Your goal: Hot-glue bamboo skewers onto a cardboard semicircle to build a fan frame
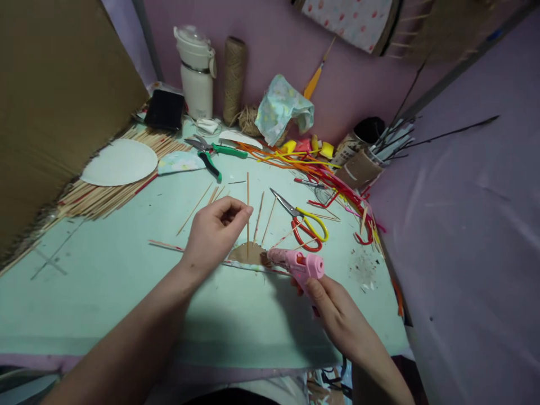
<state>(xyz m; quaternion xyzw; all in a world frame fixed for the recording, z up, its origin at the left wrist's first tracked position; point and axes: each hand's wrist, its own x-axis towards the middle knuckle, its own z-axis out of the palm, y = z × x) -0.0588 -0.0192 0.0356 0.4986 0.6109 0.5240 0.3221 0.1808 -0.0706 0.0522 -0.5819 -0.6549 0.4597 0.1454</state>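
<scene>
The person's left forearm [152, 315] reaches in from the lower left corner and slants up and to the right over the tabletop [105, 304], its wrist nearly in line with the arm. The left grip [217, 228] shows its back, with the fingers curled in toward the palm and the tips of thumb and forefinger closed in a pinch on a thin wooden stick [248, 188]. That stick runs away from the person in the view, its near end over a brown half-round piece [239, 254]. This piece lies on the tabletop in front of the person, between the two grips, with a patterned strip [253, 266] along its straight near edge. More thin sticks [259, 218] fan out around its curved side.

The right forearm [375, 354] comes up from the lower right, angled toward the left. The right grip [335, 309] is wrapped around the handle of a pink glue gun [301, 264], thumb laid along the back of the handle and fingers mostly hidden beneath. The glue gun points left, its dark nozzle at the right part of the half-round piece; whether it touches cannot be told. Scissors [319, 224] with one yellow and one red handle lie open just beyond the glue gun, and green-handled pliers [230, 151] lie farther back, left of the scissors.
</scene>
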